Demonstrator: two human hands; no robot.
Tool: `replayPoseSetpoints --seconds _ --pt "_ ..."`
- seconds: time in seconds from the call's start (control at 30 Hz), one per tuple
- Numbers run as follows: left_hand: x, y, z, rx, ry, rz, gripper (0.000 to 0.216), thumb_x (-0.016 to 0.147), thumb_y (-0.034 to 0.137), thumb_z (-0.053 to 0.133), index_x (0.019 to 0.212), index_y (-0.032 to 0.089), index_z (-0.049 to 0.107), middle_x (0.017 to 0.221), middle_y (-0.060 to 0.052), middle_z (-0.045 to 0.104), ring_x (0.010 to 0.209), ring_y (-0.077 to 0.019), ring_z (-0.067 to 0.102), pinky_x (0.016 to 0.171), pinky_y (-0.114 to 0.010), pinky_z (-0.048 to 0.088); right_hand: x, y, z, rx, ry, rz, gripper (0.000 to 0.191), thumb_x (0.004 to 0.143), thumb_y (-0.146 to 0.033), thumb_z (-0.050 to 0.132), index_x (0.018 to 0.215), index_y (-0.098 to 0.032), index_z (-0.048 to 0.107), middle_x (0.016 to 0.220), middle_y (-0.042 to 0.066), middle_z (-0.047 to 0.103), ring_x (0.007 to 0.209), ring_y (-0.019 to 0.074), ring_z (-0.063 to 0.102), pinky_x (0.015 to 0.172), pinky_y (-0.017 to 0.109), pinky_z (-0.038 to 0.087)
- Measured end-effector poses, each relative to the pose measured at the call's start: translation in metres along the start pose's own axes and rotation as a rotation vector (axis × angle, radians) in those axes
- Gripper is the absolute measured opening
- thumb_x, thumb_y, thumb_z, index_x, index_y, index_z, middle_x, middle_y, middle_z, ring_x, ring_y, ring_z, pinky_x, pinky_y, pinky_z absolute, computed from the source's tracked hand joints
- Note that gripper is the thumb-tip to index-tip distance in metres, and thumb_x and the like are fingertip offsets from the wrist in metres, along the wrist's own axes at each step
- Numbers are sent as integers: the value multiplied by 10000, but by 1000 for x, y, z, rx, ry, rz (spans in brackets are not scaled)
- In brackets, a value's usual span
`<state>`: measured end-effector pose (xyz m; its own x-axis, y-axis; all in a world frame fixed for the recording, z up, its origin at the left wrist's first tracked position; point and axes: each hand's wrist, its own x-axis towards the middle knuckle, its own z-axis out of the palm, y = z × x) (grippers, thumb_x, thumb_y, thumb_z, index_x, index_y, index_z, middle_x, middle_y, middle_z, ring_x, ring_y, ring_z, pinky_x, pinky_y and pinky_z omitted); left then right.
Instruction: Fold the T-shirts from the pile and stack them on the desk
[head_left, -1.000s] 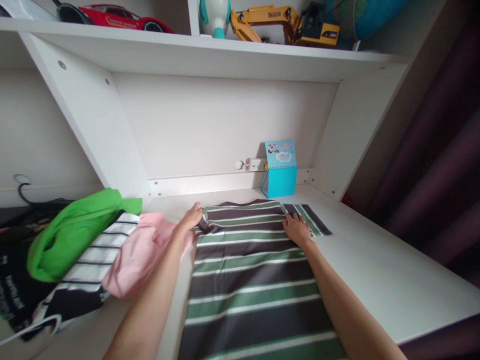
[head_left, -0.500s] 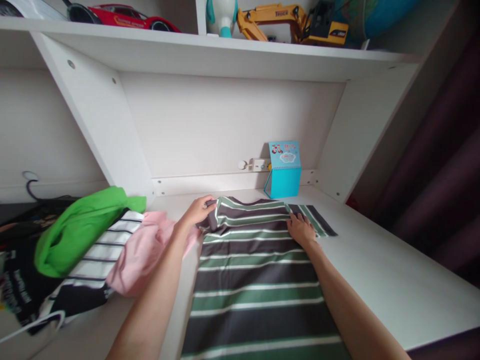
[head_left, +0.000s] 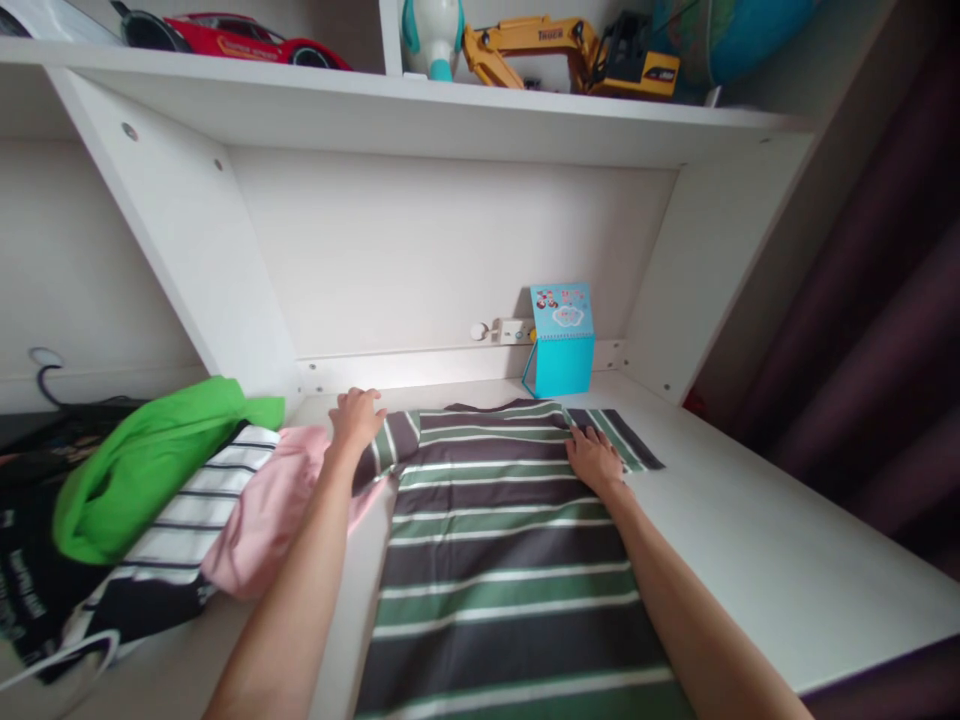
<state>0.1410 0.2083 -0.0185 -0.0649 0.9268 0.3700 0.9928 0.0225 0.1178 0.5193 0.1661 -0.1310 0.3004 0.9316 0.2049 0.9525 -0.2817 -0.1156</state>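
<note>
A green, dark grey and white striped T-shirt (head_left: pixel 502 560) lies spread out with its collar toward the back panel. At the outer end of its left-hand sleeve (head_left: pixel 394 442) is my left hand (head_left: pixel 356 418), fingers spread and slightly bent; the wrist hides part of the sleeve's end. My right hand (head_left: pixel 595 460) rests flat on the shirt where the right-hand sleeve (head_left: pixel 626 440) joins, its fingers stretched out. That sleeve lies out to the right on the white desk (head_left: pixel 757 560).
Left of the shirt are a pink garment (head_left: pixel 262 520), a striped white one (head_left: pixel 199 500), a green one (head_left: pixel 142 480) and a black hanger (head_left: pixel 49 385). A blue desk calendar (head_left: pixel 562 345) stands at the back by a socket strip (head_left: pixel 514 331). Toys, including an excavator (head_left: pixel 577 50), sit on the shelf above.
My left hand has moved left from the shoulder, and the bunched left-hand sleeve is now laid outward. My right hand has stayed on the shirt. The view has shifted slightly.
</note>
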Motion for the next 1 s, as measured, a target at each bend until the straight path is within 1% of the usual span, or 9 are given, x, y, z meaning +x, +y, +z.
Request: replayPoseSetpoints --seconds 0.13,0.23,0.33,0.4,0.47,0.63,0.77,0.9,1.0 --pt "-7 29 19 -78 -128 132 326 870 287 406 1119 164 577 1146 -142 577 1053 -284 539 886 -413 400 -2 -2 -1 -8 1 -6 452 912 -363 291 1319 -225 428 1297 122 459 1235 285 353 934 431 333" --pt "-22 62 36 -147 -185 308 389 909 366 340 1227 228 515 1299 -82 500 1204 -230 440 978 -342 344 -2 -3 -4 -12 -2 -13 457 914 -360 295 1344 -239 392 1294 128 460 1230 286 363 927 436 338" --pt "-38 80 57 -204 -383 445 532 890 546 262 1362 316 350 1481 -47 247 1354 -295 174 1031 -493 241 -3 -5 -10 -15 13 -26 464 919 -323 278 1372 -241 339 1369 129 386 1276 294 302 964 489 288" --pt "-43 80 69 -184 -499 422 617 849 639 217 1396 356 259 1511 -39 125 1362 -359 57 998 -633 149 -3 -9 -15 -13 35 -67 464 928 -289 235 1385 -247 307 1458 89 253 1341 278 161 1022 528 176" --pt "-43 71 74 -146 -538 347 671 810 696 190 1403 385 212 1514 -28 73 1354 -392 10 962 -699 84 -5 -16 -17 0 25 -137 456 937 -312 204 1380 -274 307 1496 26 165 1365 248 69 1051 525 108" --pt "-30 46 74 -120 -569 201 740 760 753 160 1409 399 161 1512 -7 28 1334 -440 -36 917 -753 54 -5 -38 -3 41 -148 -255 526 899 -540 248 1381 -336 300 1459 52 278 1327 313 210 967 586 252" --pt "-25 36 80 -116 -511 150 710 779 728 175 1406 395 189 1513 -6 57 1332 -450 -5 913 -758 69 9 -48 2 54 -210 -273 542 897 -564 221 1399 -359 239 1477 42 238 1346 288 168 986 577 229" --pt "-21 37 81 -82 -414 119 656 832 650 178 1404 337 255 1506 -70 139 1336 -439 58 922 -747 74 15 -59 -12 61 -223 -261 524 913 -524 216 1396 -327 266 1483 68 212 1355 289 135 999 588 189" --pt "-20 45 72 -98 -401 182 644 845 628 187 1399 313 278 1498 -88 176 1344 -419 53 952 -718 78 -4 -69 -30 70 -210 -281 553 913 -516 242 1403 -264 274 1496 110 151 1365 313 61 1003 609 147"
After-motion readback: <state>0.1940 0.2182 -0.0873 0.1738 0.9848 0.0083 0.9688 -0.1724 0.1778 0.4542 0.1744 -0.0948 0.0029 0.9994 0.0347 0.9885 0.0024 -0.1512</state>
